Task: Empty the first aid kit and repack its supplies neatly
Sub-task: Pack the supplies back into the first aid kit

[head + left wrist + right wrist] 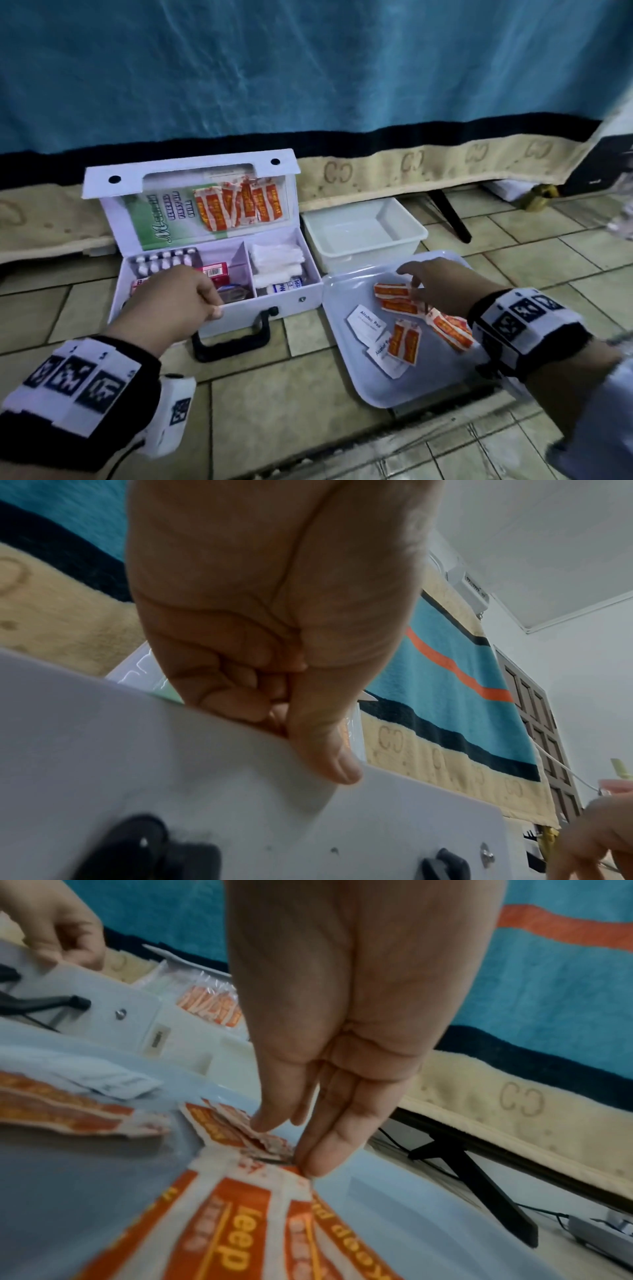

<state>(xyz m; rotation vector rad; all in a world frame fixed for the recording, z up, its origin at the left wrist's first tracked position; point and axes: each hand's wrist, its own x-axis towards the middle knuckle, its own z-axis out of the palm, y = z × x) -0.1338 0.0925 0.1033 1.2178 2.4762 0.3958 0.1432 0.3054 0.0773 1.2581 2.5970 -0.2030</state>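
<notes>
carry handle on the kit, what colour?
Black. The carry handle lies on the tiles in front of the white first aid kit; clearest in the head view.

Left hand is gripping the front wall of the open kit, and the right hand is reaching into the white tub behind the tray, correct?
Not quite. The left hand does grip the kit, but the right hand is over the tray, fingers on the orange plaster packets, not in the tub. The head view shows it.

left wristband: black, white coded tags, white camera box | right wristband: same | sleeve: grey
</notes>
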